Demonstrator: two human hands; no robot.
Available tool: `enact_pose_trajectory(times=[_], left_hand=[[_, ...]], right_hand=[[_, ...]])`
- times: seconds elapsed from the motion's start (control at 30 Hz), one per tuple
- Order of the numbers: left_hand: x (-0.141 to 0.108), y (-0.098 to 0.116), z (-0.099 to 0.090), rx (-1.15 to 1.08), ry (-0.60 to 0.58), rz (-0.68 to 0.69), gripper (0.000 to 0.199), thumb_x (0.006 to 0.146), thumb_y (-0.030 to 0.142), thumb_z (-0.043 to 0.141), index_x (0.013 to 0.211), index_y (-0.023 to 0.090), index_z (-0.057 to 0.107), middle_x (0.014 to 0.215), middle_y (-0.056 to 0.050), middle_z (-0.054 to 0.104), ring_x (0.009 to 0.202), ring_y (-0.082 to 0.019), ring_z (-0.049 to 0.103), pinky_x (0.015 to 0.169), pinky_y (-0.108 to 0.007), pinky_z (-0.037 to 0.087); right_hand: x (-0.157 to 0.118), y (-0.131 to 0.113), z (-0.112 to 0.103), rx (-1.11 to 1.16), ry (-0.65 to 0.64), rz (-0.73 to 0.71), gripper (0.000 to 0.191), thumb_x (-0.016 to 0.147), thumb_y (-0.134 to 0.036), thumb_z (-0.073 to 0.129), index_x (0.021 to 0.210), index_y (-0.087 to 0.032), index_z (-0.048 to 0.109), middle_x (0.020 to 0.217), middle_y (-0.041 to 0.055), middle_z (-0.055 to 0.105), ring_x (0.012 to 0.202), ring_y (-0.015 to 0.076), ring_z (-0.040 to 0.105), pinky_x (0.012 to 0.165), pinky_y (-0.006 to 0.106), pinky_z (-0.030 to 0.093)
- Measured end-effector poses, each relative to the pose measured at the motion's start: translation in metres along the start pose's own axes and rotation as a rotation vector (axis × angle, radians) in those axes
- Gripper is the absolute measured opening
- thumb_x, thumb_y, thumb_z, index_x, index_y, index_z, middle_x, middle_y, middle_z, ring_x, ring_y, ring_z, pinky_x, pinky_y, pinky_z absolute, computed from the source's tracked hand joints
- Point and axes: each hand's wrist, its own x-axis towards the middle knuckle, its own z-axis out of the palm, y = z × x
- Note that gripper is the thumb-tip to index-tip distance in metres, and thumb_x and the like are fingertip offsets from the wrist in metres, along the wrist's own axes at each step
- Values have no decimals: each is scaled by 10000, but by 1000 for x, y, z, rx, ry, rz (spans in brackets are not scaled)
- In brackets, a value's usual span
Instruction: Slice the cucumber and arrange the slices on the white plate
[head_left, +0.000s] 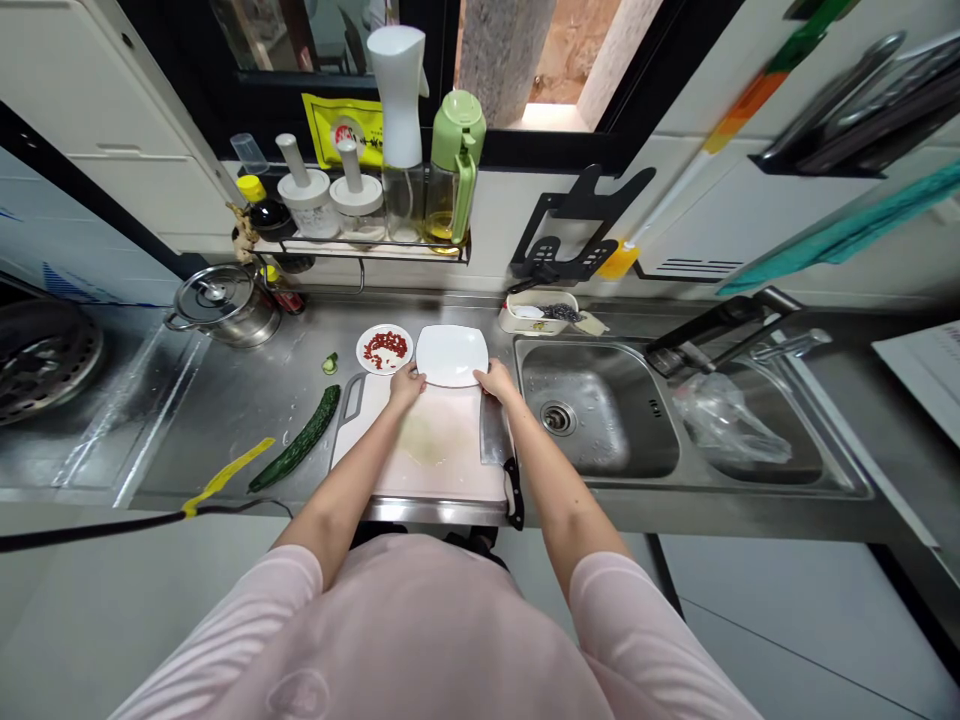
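My left hand and my right hand both grip the near edge of a square white plate, which is tilted slightly above the far end of a white plastic cutting board. A cleaver lies along the board's right edge, its black handle past the near corner. Left of my left hand, a round plate holds chopped red chili. Farther left lie a long dark green cucumber and a small cucumber piece.
The steel counter runs left to a lidded steel pot and a burner grate. A steel sink lies right of the board, with a plastic bag in its second basin. Bottles stand on a wall rack.
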Motion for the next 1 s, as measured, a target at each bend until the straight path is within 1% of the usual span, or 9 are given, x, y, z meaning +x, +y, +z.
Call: enact_pose_trajectory(times=[0.07, 0.1, 0.17, 0.4, 0.57, 0.77, 0.9, 1.0], left_hand=[[3, -2, 0, 128, 24, 63, 411, 759, 226, 584, 1159, 135, 609, 564, 23, 610, 569, -128, 606, 632, -225, 468], [4, -3, -1, 183, 30, 86, 410, 761, 235, 583, 1159, 137, 613, 575, 15, 623, 597, -139, 617, 653, -231, 467], [5, -2, -1, 271, 45, 102, 418, 767, 245, 580, 1170, 140, 613, 609, -1, 649, 652, -156, 634, 690, -239, 463], [2, 4, 1, 402, 94, 101, 484, 787, 258, 576, 1255, 138, 562, 783, -52, 702, 808, -183, 649, 783, -258, 448], [-1, 6, 2, 413, 104, 121, 491, 800, 269, 568, 1272, 137, 545, 788, -55, 699, 804, -183, 644, 791, -262, 447], [0, 6, 4, 431, 115, 120, 493, 807, 263, 567, 1283, 134, 540, 829, -71, 698, 828, -193, 640, 814, -274, 442], [-5, 7, 3, 415, 122, 121, 510, 824, 311, 555, 1300, 127, 527, 837, -73, 693, 841, -192, 637, 815, -271, 437], [-16, 9, -2, 386, 133, 156, 500, 828, 359, 547, 1277, 139, 548, 796, -55, 680, 809, -187, 630, 783, -266, 438]], right_hand=[[2, -1, 0, -92, 26, -22, 467, 805, -315, 607, 1217, -112, 527, 1107, 146, 660, 995, 241, 636, 821, 291, 482], [2, -3, 1, -126, 30, -22, 474, 811, -331, 600, 1226, -114, 524, 1157, 155, 640, 1064, 254, 608, 862, 305, 468], [1, -6, 0, -172, 25, -5, 485, 826, -358, 582, 1243, -121, 513, 1201, 162, 620, 1123, 267, 576, 904, 326, 448], [-11, -17, -2, -248, 23, 55, 482, 857, -408, 536, 1247, -127, 499, 1201, 179, 612, 1116, 287, 576, 898, 355, 448], [-13, -21, -4, -260, 13, 78, 464, 877, -415, 510, 1244, -131, 492, 1194, 177, 612, 1106, 282, 580, 887, 356, 451], [-15, -25, -4, -253, 17, 107, 460, 882, -423, 493, 1247, -142, 491, 1192, 176, 611, 1106, 305, 575, 878, 391, 453], [-23, -25, -3, -208, 72, 109, 514, 915, -474, 423, 1287, -122, 459, 1170, 198, 617, 1096, 299, 580, 889, 395, 440], [-36, -23, -5, -152, 158, 89, 529, 937, -482, 359, 1330, -135, 432, 1163, 184, 623, 1091, 284, 581, 889, 378, 432]])
